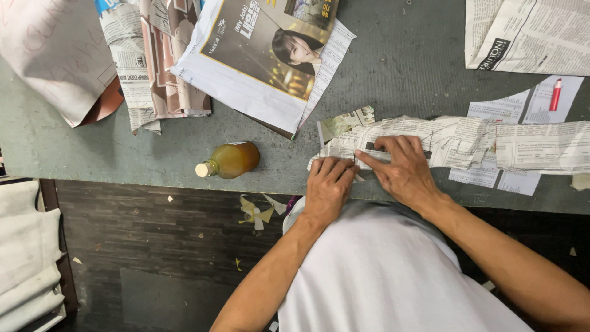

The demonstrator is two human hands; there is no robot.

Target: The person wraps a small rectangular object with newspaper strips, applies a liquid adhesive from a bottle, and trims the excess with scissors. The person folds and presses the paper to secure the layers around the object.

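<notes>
Newspaper strip (430,144), long, folded and crumpled, is lying along the near edge of the grey-green table (80,154), running from the table's middle out toward the right side of the view. Both hands are pressing down on its left end. Right hand (402,169) is lying flat on the strip, fingers spread and pointing left, palm down, not closed around anything. Left hand (329,184) is sitting just beside it at the strip's left tip, fingers bent down onto the paper edge, touching the right hand's fingertips; it is pressing rather than gripping, though whether a fold is being pinched under the fingers is hard to tell from this angle. The person's white shirt (381,270) is filling the bottom centre, the torso close against the table edge.

Going by size for the rest: a large glossy magazine (264,55) is lying tilted at top centre, overlapping a stack of folded newspapers (160,55) to its left. A pinkish sheet (55,49) is covering the top left corner. Another newspaper (528,34) is sitting at top right, well apart from the hands. Flat cut pieces of newsprint (522,104) are lying under and behind the strip's right part, with a small red marker (555,94) resting on them. A small bottle of yellowish liquid (228,160) with a pale cap is lying on its side near the table edge, left of the hands. Paper scraps (257,212) are lying on the dark floor below.
</notes>
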